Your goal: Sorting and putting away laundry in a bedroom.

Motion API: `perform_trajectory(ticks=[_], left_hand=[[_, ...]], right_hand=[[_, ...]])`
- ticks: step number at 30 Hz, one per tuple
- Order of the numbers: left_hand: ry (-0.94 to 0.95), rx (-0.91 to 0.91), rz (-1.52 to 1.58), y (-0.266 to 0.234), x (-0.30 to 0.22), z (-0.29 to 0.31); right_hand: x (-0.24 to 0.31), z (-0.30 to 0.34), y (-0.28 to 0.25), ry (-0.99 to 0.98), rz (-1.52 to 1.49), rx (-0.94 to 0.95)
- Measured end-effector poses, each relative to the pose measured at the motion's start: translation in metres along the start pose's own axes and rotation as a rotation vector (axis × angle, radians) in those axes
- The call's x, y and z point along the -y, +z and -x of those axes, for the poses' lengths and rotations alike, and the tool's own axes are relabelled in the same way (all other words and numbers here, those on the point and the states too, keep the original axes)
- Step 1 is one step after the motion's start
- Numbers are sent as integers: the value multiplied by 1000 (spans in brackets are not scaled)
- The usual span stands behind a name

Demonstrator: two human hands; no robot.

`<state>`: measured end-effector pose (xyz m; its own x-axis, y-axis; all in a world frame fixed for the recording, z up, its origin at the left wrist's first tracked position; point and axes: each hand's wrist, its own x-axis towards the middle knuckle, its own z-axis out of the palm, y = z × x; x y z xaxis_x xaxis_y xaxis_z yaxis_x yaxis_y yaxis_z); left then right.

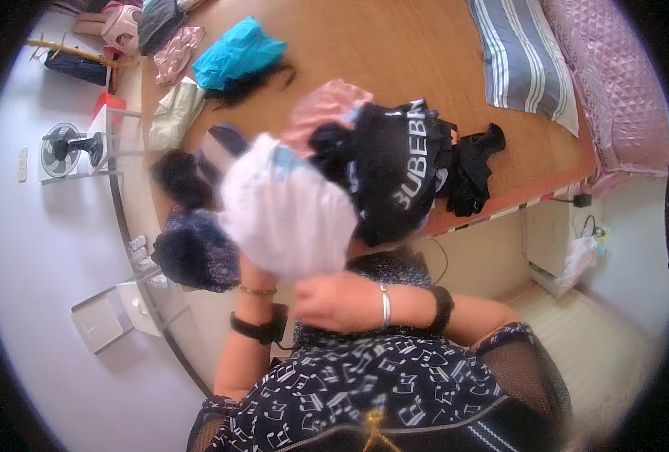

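A white garment with a light blue patch (285, 203), blurred by motion, is raised in front of me at the bed's near edge. My left hand (258, 273) reaches up under it; the cloth covers its fingers. At the garment's lower edge, my right hand (331, 301) is closed on the fabric. Just beyond the garment lies a black garment with white lettering (395, 162), next to a pink garment (323, 113). Dark clothes (199, 245) are heaped to the left of my left hand.
On the brown mat-covered bed (395, 53) lie a turquoise garment (240, 56), a pale green one (175, 117) and a crumpled black one (474, 166). A grey striped pillow (526, 64) is at the far right. A fan (67, 149) stands at the left.
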<state>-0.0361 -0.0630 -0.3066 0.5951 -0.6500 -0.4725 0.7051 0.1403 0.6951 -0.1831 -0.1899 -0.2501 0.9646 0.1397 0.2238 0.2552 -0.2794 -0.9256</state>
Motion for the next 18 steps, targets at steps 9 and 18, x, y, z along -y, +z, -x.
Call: perform_trajectory(ticks=[9, 18], left_hand=[[-49, 149, 42, 6, -19, 19], [-207, 139, -399, -47, -14, 44]], right_hand=[[-56, 13, -60, 443, -240, -839], [-85, 0, 4, 665, -749, -481]])
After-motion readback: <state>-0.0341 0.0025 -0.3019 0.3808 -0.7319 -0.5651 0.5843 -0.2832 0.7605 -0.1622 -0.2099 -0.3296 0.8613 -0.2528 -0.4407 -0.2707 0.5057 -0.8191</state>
